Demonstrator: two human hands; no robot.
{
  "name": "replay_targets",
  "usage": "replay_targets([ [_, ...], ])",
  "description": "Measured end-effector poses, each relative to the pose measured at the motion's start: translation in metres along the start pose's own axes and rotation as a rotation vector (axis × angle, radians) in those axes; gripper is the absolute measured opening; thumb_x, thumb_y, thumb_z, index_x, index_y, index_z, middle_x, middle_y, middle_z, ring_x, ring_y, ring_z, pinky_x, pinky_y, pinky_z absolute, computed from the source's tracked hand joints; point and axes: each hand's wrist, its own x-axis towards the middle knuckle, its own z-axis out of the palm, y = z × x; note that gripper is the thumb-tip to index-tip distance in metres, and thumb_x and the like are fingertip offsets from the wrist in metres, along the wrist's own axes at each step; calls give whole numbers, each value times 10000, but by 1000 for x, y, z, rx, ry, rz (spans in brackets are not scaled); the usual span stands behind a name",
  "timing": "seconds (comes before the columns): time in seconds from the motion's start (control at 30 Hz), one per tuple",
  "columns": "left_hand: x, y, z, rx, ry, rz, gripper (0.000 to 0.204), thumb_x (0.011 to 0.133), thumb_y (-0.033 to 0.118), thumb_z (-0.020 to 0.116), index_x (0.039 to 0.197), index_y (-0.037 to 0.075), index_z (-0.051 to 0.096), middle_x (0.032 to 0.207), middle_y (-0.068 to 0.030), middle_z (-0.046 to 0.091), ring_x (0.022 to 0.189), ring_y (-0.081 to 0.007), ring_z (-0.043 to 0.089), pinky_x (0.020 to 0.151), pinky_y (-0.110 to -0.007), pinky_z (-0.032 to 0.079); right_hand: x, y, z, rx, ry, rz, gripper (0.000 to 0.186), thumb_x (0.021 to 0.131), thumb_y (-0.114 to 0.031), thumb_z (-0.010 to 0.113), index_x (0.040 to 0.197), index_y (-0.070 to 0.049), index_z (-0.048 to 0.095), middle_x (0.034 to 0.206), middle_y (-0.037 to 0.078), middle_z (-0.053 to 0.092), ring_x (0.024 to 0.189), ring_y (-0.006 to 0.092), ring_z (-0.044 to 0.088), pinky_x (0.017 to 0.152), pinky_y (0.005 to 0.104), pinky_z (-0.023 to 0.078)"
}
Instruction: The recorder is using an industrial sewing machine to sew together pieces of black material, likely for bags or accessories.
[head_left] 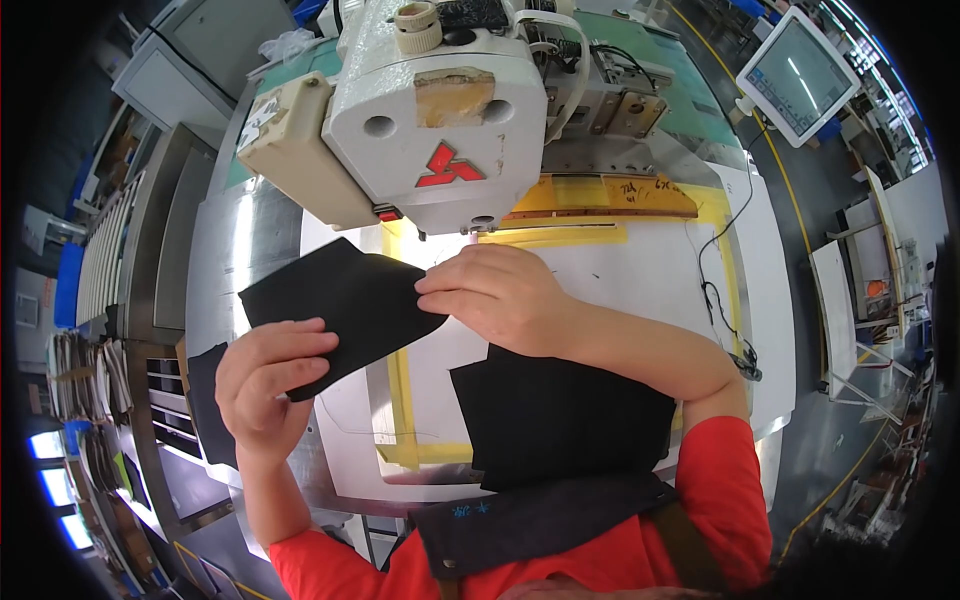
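My left hand (268, 385) grips the lower left edge of a black fabric piece (340, 300), held up above the white machine bed (640, 270). My right hand (500, 295) pinches the same piece at its right corner. A stack of black fabric pieces (565, 420) lies on the bed under my right forearm. The white sewing machine head (430, 110) stands just beyond both hands.
Yellow tape frames (400, 390) mark the white bed. Another black piece (205, 400) hangs at the table's left edge. A white screen (800, 75) stands at the back right, with a black cable (720, 290) running along the bed. Shelves with papers sit at left.
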Motion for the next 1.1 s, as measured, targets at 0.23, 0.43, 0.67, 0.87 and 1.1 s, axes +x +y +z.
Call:
replay_targets([
  [0.23,-54,-32,47,159,-301,-426,234,637,-98,676,810,44,610,932,-50,705,996,-235,664,822,-364,511,-29,40,33,-268,-323,-101,213,807,-115,603,1006,-74,669,1107,36,640,1067,196,614,868,337,510],
  [0.43,-26,-20,74,178,-309,-265,305,667,-27,730,934,68,616,1078,-68,653,1097,-276,614,911,-411,486,-59,49,-9,-515,-361,-22,242,799,-121,618,1025,-46,658,1136,69,627,1074,226,612,876,342,514],
  [0.67,14,9,137,-112,-554,-11,489,762,211,758,1196,85,571,1337,-116,513,1265,-311,490,1044,-446,403,-108,39,-82,-742,-420,461,407,793,-127,654,1176,-2,593,1258,131,567,1174,288,552,939,394,478],
  [0.87,28,-11,182,72,-572,12,685,756,279,742,1351,69,477,1482,-163,366,1361,-351,362,1112,-463,315,-132,-20,-130,-568,-557,717,524,840,-204,657,1316,-49,503,1439,118,426,1363,309,365,1087,498,307],
  [1.1,35,-10,191,59,-571,-10,633,795,365,711,1323,75,517,1466,-164,392,1316,-352,417,1099,-472,324,-223,-92,-199,-838,-282,1084,475,872,-108,575,1335,-37,500,1440,133,434,1369,339,353,1099,473,278],
])
